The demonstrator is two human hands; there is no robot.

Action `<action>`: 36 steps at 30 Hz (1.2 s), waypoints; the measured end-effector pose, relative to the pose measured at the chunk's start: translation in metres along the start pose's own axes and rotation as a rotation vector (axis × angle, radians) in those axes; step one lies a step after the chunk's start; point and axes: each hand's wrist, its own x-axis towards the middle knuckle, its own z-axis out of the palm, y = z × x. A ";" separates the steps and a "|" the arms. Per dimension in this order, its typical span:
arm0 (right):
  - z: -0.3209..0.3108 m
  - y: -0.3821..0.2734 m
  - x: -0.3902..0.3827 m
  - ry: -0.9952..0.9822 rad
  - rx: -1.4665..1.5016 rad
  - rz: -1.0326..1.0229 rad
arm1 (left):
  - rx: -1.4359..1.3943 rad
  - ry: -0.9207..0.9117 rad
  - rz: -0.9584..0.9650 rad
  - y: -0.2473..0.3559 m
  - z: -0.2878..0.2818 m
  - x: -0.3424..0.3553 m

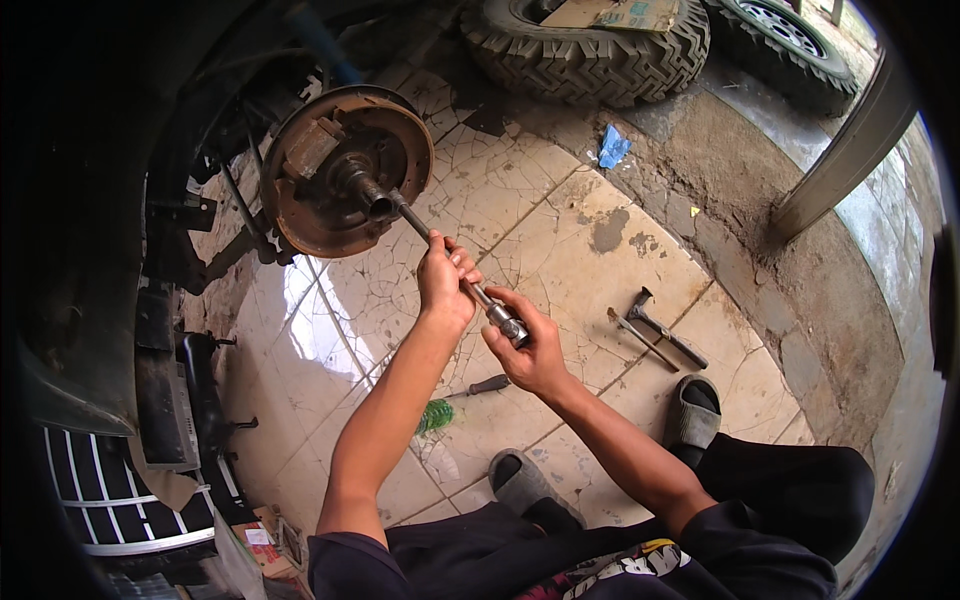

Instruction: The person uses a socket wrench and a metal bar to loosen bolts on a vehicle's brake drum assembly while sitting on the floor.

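- Hands: two, left hand (447, 283) and right hand (535, 350)
- Metal bar (415, 221), long: one
- Rusty plate (408, 150), round: one
- Hub spindle (366, 188), tubular: one
- Tyres (585, 65), large, treaded: two
- Cardboard piece (610, 13), flat: one
- Blue scrap (614, 147), crumpled: one
- Post (850, 150), greyish: one
- Hammer-like tool (683, 344), dark: one
- Thin rod (642, 339), straight: one
- Handled tool (488, 384), dark grip: one
- Green object (434, 416), ribbed, kind unclear: one
- Sandals (520, 484), grey: two, a pair
- Short sleeves (352, 568), black: two

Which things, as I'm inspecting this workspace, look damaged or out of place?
The floor tiles are cracked in webs, unlike sound flooring. The round metal plate looks rusty. A crumpled blue scrap lies near the tiles' edge, like stray litter.
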 end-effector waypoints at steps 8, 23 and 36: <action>0.001 -0.007 0.034 0.057 0.242 0.241 | 0.159 -0.129 0.058 0.015 0.016 0.008; 0.010 -0.022 0.044 0.134 0.929 0.659 | 0.491 -0.144 0.120 0.029 0.002 0.015; 0.017 -0.015 0.042 0.000 1.358 0.742 | 0.664 -0.272 0.077 0.053 -0.010 0.011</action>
